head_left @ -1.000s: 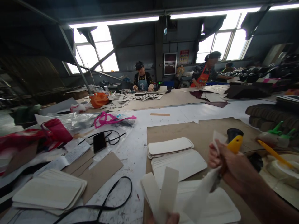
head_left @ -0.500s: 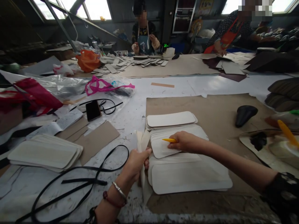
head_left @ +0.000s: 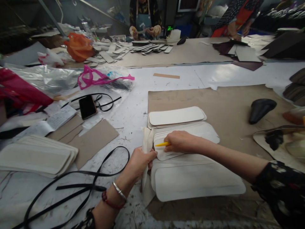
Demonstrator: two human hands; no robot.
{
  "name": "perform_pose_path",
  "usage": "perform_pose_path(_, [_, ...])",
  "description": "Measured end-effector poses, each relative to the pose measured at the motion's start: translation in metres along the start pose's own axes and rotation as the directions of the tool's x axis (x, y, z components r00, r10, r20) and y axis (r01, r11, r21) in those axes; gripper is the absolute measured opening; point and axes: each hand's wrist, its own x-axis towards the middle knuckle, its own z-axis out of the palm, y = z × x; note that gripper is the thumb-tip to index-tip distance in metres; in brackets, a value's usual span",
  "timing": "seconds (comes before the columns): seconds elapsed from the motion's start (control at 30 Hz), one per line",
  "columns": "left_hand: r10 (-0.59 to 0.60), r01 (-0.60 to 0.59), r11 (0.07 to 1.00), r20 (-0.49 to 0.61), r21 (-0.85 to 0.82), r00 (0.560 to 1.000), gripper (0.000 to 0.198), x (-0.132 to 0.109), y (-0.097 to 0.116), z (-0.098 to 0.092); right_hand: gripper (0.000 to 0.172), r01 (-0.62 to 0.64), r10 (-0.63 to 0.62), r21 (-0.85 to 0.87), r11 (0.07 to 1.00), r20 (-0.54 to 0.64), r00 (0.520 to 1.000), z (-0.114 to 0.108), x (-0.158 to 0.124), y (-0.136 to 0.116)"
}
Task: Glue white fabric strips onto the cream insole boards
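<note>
My left hand point(head_left: 140, 161) is closed round several narrow white strips point(head_left: 145, 141) that stand up at the left edge of a fan of white rounded panels point(head_left: 197, 181). My right hand point(head_left: 181, 141) is closed on a yellow tool point(head_left: 162, 144) whose tip lies on the top panel of the fan. A second small stack of white panels point(head_left: 175, 116) sits just behind my right hand. All of this rests on a brown cardboard sheet point(head_left: 226, 98).
Another pile of white panels point(head_left: 35, 156) lies at the left, with black straps point(head_left: 78, 184), cardboard pieces and a phone point(head_left: 87, 107) near it. A black tool point(head_left: 260, 109) sits at the right. Two people in aprons work at the far side of the table.
The view has tilted down from the room to the table. My hands came down from in front of me: the left now grips the strips at the panels' edge, the right rests the yellow tool there.
</note>
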Motion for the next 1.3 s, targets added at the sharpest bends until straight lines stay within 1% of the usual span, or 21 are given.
perform_pose_path(0.1, [0.016, -0.016, 0.998, -0.013, 0.058, 1.000, 0.019, 0.003, -0.001, 0.003, 0.031, -0.012, 0.012, -0.042, 0.999, 0.005, 1.000, -0.002, 0.001, -0.005])
perform_pose_path(0.23, [0.029, -0.017, 0.990, -0.084, 0.142, 0.996, 0.015, 0.007, -0.001, 0.008, 0.034, -0.012, 0.011, -0.053, 0.999, -0.016, 1.000, 0.000, 0.003, -0.010])
perform_pose_path(0.33, [0.034, -0.013, 0.984, -0.113, 0.180, 0.993, 0.014, 0.006, 0.000, 0.010, 0.031, -0.026, 0.024, -0.059, 0.998, -0.028, 0.999, 0.000, -0.006, -0.002])
perform_pose_path(0.43, [0.036, -0.014, 0.982, -0.113, 0.186, 0.993, 0.017, 0.004, 0.002, 0.011, 0.024, -0.120, 0.114, -0.080, 0.990, -0.085, 0.990, 0.002, -0.028, 0.028])
perform_pose_path(0.5, [0.038, -0.015, 0.982, -0.115, 0.188, 0.993, 0.019, 0.003, 0.002, 0.011, 0.023, -0.224, 0.218, -0.021, 0.974, -0.146, 0.965, 0.007, -0.047, 0.056])
perform_pose_path(0.57, [0.043, -0.019, 0.980, -0.121, 0.199, 0.992, 0.021, 0.002, 0.002, 0.010, 0.024, -0.316, 0.324, 0.069, 0.946, -0.183, 0.928, 0.013, -0.063, 0.083])
perform_pose_path(0.63, [0.053, -0.026, 0.976, -0.125, 0.215, 0.991, 0.024, 0.002, 0.002, 0.010, 0.024, -0.380, 0.400, 0.132, 0.915, -0.202, 0.894, 0.021, -0.073, 0.104])
perform_pose_path(0.73, [0.060, -0.032, 0.971, -0.110, 0.237, 0.992, 0.030, 0.001, 0.000, 0.009, 0.026, -0.426, 0.459, 0.179, 0.887, -0.234, 0.857, 0.033, -0.076, 0.121])
perform_pose_path(0.83, [0.049, -0.021, 0.967, -0.105, 0.253, 0.993, 0.034, 0.000, -0.001, 0.008, 0.027, -0.443, 0.488, 0.213, 0.871, -0.269, 0.830, 0.040, -0.071, 0.126])
perform_pose_path(0.97, [0.031, 0.010, 0.956, -0.136, 0.293, 0.990, 0.034, 0.001, -0.002, 0.009, 0.027, -0.441, 0.495, 0.234, 0.867, -0.295, 0.817, 0.041, -0.067, 0.126])
perform_pose_path(1.2, [0.048, 0.000, 0.953, -0.150, 0.304, 0.987, 0.039, -0.007, 0.002, 0.014, 0.028, -0.422, 0.483, 0.253, 0.871, -0.277, 0.831, 0.038, -0.065, 0.124])
perform_pose_path(1.3, [0.066, -0.004, 0.943, -0.175, 0.334, 0.982, 0.041, -0.009, 0.004, 0.016, 0.027, -0.423, 0.484, 0.256, 0.869, -0.266, 0.834, 0.037, -0.065, 0.124])
